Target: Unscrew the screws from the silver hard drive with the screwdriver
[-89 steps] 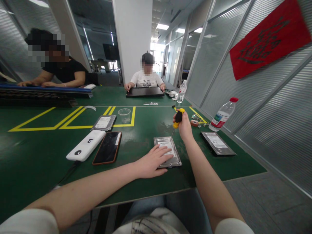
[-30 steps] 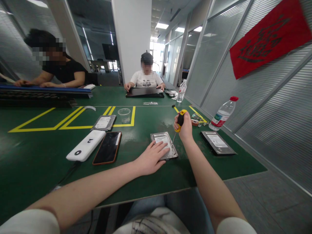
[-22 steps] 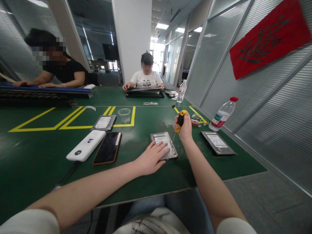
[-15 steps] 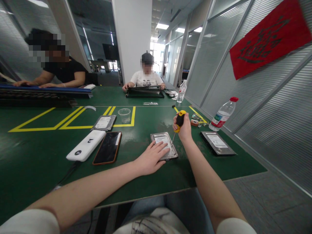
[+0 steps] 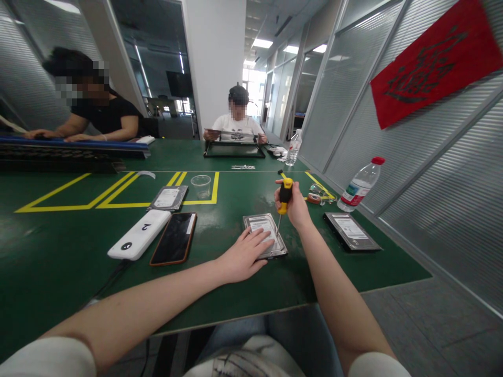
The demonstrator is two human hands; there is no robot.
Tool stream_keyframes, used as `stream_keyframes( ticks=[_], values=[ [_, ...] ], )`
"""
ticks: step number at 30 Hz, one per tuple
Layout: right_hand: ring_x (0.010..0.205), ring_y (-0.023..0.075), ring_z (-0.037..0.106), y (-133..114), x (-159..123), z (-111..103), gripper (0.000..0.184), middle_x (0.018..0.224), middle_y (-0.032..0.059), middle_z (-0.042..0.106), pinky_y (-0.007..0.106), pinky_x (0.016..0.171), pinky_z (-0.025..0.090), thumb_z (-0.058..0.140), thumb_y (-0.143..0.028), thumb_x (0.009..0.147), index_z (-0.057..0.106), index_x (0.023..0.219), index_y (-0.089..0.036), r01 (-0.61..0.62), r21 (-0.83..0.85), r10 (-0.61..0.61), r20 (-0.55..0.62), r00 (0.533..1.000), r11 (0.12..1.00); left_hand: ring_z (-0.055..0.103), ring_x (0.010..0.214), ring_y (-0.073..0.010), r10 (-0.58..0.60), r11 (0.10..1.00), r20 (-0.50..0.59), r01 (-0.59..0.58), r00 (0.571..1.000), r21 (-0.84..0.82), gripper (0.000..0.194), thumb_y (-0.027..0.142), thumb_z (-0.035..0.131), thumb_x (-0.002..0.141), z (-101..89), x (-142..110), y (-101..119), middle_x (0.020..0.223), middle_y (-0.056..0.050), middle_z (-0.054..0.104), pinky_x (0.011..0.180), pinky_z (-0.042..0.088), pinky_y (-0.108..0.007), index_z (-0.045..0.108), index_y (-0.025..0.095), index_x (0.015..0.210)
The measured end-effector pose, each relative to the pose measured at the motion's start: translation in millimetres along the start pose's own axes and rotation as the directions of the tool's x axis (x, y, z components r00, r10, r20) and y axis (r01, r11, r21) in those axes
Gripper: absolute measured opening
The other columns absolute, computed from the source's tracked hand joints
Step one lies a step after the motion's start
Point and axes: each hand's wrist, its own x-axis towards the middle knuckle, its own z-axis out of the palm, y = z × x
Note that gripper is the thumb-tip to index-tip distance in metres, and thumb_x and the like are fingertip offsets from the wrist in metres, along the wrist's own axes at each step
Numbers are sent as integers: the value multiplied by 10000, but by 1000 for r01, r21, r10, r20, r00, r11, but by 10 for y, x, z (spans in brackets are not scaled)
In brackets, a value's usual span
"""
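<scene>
On the green table, near its front edge, lies a hard drive [image 5: 255, 222] with a white label. My left hand [image 5: 244, 256] rests flat across its lower left part, fingers stretched out. Above its right side my right hand [image 5: 294, 204] grips a yellow and black screwdriver [image 5: 285, 196] by the handle. The shaft points down, almost upright, and its tip meets the drive's top near the right edge. Whether the tip sits in a screw is too small to tell.
Left of the drive lie a phone [image 5: 173, 239], a white power bank [image 5: 138, 235] with a cable, a second hard drive [image 5: 168, 198] and a plastic cup [image 5: 201, 187]. To the right are another hard drive [image 5: 351, 231] and a bottle [image 5: 360, 184]. Two people sit across the table.
My right hand and the screwdriver handle have shifted slightly left, so the screwdriver stands more upright. My left hand and the drive stay put. The person opposite has lifted a flat panel.
</scene>
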Motion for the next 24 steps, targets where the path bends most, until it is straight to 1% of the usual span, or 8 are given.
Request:
stream_keyframes(
  ticks=[2, 6, 7, 9, 12, 16, 20, 24],
  values=[
    [443, 76, 511, 6, 6, -11, 550, 619, -42, 576, 215, 430, 413, 473, -737, 785, 538, 910, -206, -28, -25, 29, 19, 999, 999, 274, 1447, -302, 1, 1000, -2, -1, 1000, -3, 531, 287, 530, 930, -3, 0, 0, 1541, -124, 363, 1182, 175, -539, 390, 189, 1433],
    [517, 84, 579, -9, -9, 20, 455, 666, -52, 611, 216, 500, 466, 621, -644, 751, 457, 836, -228, 7, -100, -7, 0, 1000, 995, 274, 1448, -302, 3, 1000, -3, -3, 1000, -4, 536, 279, 538, 926, -1, 3, -5, 1541, -125, 364, 1182, 177, -539, 389, 189, 1433],
    [503, 81, 575, -18, -18, 34, 450, 661, -65, 612, 212, 490, 460, 651, -618, 742, 427, 834, -238, 9, -103, -8, 3, 1000, 995, 274, 1448, -303, 3, 1000, -2, -3, 1000, -3, 538, 279, 541, 924, 1, 3, -6, 1541, -125, 364, 1182, 176, -538, 390, 188, 1432],
    [429, 66, 516, -38, -38, 63, 456, 618, -96, 589, 195, 431, 404, 665, -599, 739, 383, 836, -254, -2, -86, 3, 9, 1000, 996, 275, 1447, -304, 3, 1000, -3, -3, 1000, -1, 541, 280, 543, 923, 5, 4, -8, 1541, -124, 365, 1182, 177, -540, 388, 190, 1434],
    [370, 49, 419, -60, -61, 92, 447, 562, -110, 538, 181, 387, 321, 611, -639, 761, 401, 870, -259, -12, -64, 12, 3, 1000, 998, 277, 1447, -303, 5, 1000, -6, -5, 1000, 3, 540, 284, 536, 928, 6, 4, -8, 1540, -121, 367, 1181, 181, -541, 382, 193, 1437],
    [375, 44, 419, -48, -61, 96, 489, 564, -83, 535, 190, 396, 313, 577, -694, 754, 480, 885, -233, -20, -56, 20, -4, 1000, 998, 287, 1441, -305, 3, 1000, 0, -3, 1000, 12, 538, 284, 547, 924, -3, 9, 2, 1535, -127, 373, 1180, 188, -535, 396, 182, 1430],
    [348, 50, 406, -13, -38, 77, 608, 529, -64, 517, 201, 368, 279, 468, -803, 731, 516, 830, -205, -70, 8, 69, 12, 998, 998, 296, 1437, -304, 1, 1000, -2, -1, 1000, 19, 536, 281, 548, 921, -14, 14, 9, 1536, -125, 372, 1180, 192, -532, 401, 188, 1427],
    [353, 51, 422, -4, -23, 65, 601, 528, -63, 509, 202, 373, 298, 507, -790, 724, 526, 811, -195, -89, 21, 89, 6, 996, 996, 296, 1437, -300, -1, 1000, 2, 1, 1000, 18, 530, 283, 540, 924, -27, 14, 15, 1538, -118, 371, 1178, 195, -533, 400, 200, 1428]
  ],
)
